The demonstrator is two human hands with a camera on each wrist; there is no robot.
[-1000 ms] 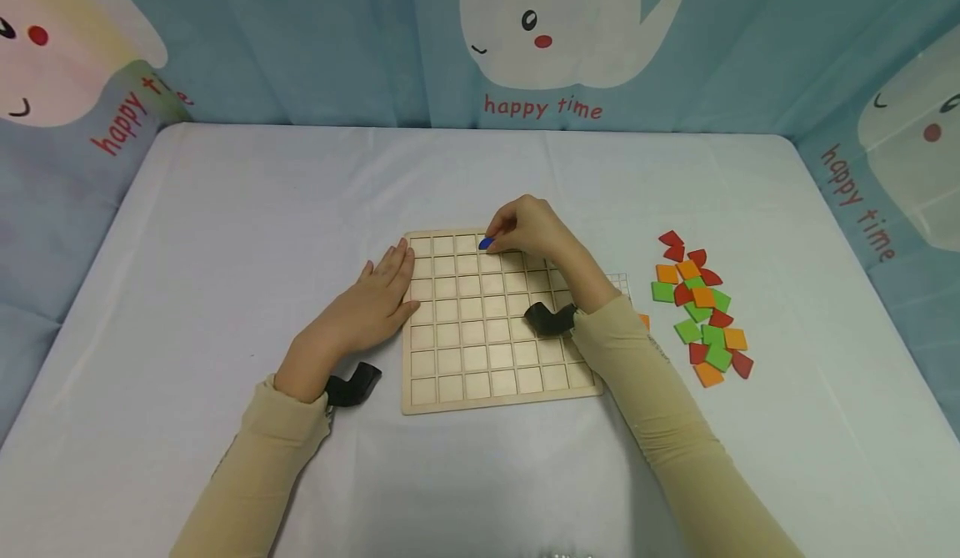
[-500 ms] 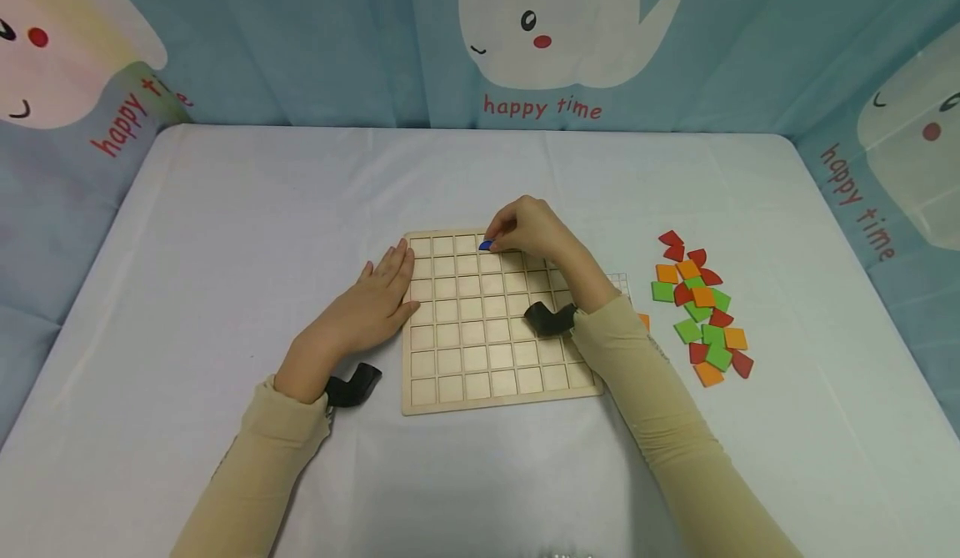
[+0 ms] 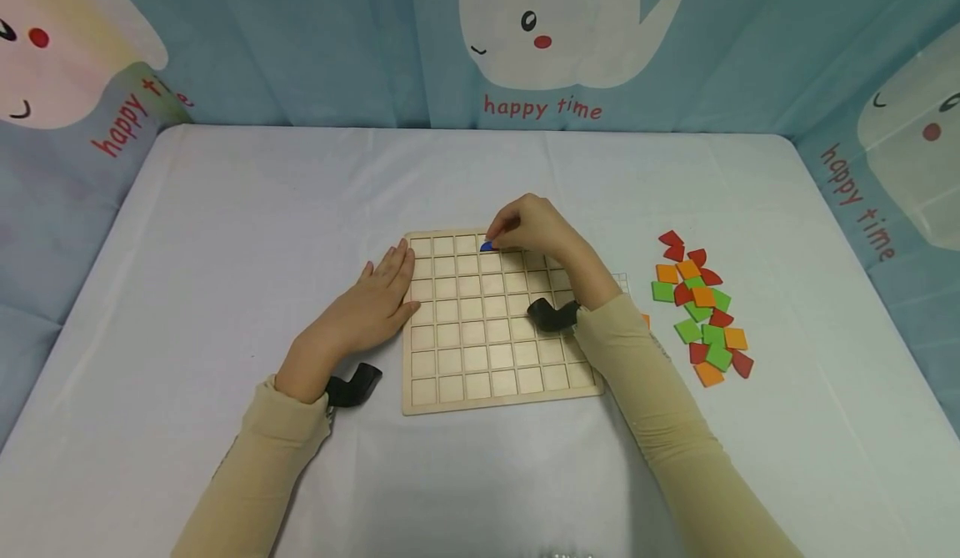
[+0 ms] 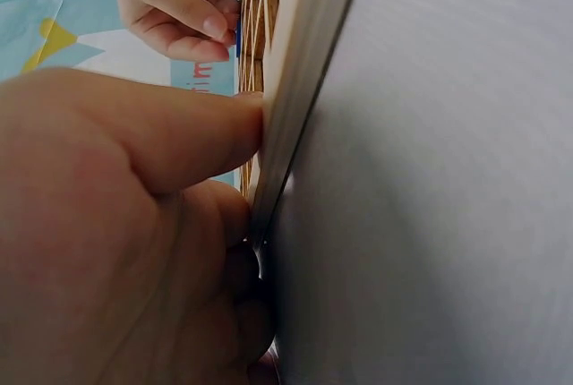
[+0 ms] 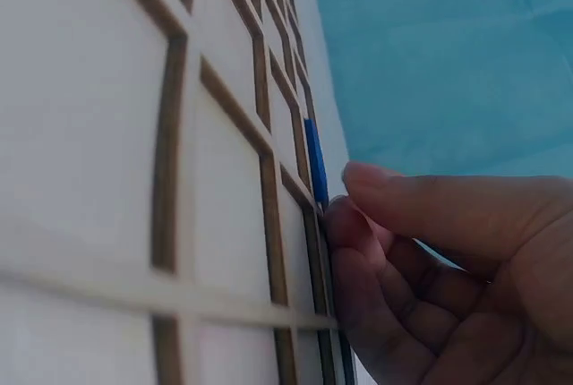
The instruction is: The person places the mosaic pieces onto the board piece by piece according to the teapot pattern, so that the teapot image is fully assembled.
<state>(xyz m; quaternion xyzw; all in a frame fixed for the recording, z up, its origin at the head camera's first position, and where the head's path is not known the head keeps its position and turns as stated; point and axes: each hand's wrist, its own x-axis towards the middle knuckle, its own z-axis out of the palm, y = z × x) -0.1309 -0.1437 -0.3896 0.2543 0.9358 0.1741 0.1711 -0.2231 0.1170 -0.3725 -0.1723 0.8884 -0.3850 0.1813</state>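
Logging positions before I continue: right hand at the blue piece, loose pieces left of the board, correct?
One slip: the loose pieces lie right of the board, as the head view shows; the right hand is indeed at the blue piece.

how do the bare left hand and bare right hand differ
The bare left hand rests straight fingers at the left edge of the pale wooden grid board; the bare right hand curls fingers over the board's far row. The left holds no piece; the right touches a small blue piece. Both have beige sleeves.
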